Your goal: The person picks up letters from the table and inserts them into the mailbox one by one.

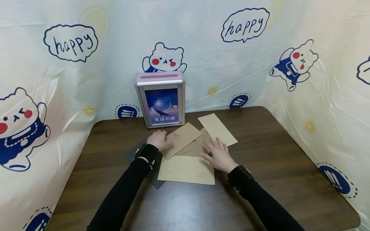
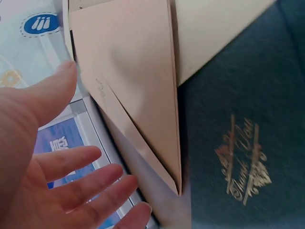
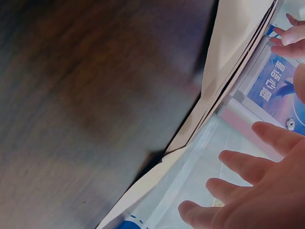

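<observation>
Several envelopes lie in an overlapping pile on the table. My left hand (image 1: 158, 140) is over the left side of the pile, beside a tan envelope (image 1: 184, 138), fingers spread in the left wrist view. My right hand (image 1: 221, 157), also with spread fingers, hovers by a brown kraft envelope (image 1: 199, 147) on the right. A wide cream envelope (image 1: 186, 171) lies in front, and a narrower cream one (image 1: 218, 129) angles off at the back right. Partly beneath the pile sits a dark green envelope (image 2: 243, 157) with gold "Thank You" lettering. Neither hand grips anything.
Behind the pile stands a silver-framed box (image 1: 160, 99) with a slot in its pink top, a lock and a blue picture front. The brown wooden table (image 1: 277, 173) has rounded corners. A printed curtain (image 1: 202, 48) surrounds its back and sides.
</observation>
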Demonstrator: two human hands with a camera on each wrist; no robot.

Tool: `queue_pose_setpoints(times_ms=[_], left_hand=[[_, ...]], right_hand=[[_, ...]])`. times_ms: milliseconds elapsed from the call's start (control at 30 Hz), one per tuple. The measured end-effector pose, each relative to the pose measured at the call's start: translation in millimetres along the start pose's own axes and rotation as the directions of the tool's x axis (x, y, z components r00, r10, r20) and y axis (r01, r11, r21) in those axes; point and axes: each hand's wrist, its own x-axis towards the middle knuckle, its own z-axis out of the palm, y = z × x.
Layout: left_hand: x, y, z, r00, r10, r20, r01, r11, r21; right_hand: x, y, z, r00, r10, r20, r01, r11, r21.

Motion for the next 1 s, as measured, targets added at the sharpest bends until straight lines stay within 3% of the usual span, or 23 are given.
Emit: queue_pose_setpoints(times_ms=[267, 600, 700, 767, 900, 1000], left_hand=[[19.5, 6.7, 7.0, 0.999, -0.026, 0.04, 0.026, 1.0, 0.012], [42.7, 36.9, 6.5, 0.997, -0.011, 0.071, 0.008, 0.999, 0.043], [49.7, 49.3, 5.4, 0.998, 0.042, 0.057, -0.045, 0.997, 0.062], [56.0, 57.9, 5.4, 0.992, 0.113, 0.057, -0.118, 0.989, 0.086], [72.9, 72.5, 8.4, 0.954, 0.286, 0.091, -0.296, 0.946, 0.131], [84.8, 78.5, 12.7, 0.93, 0.343, 0.132, -0.362, 0.914, 0.18]], right_hand=[[0, 0, 0, 1.0, 0.001, -0.009, -0.001, 1.0, -0.002], [1, 1, -1, 1.0, 0.002, -0.028, -0.002, 1.0, -0.005], [1, 1, -1, 1.0, 0.003, -0.03, -0.003, 1.0, -0.002], [0, 0, -1, 1.0, 0.003, -0.03, -0.003, 1.0, 0.0], [-1, -2, 1, 0.999, 0.001, -0.035, -0.001, 1.0, 0.013], [-2, -4, 3, 1.0, 0.001, -0.029, 0.0, 1.0, 0.029]])
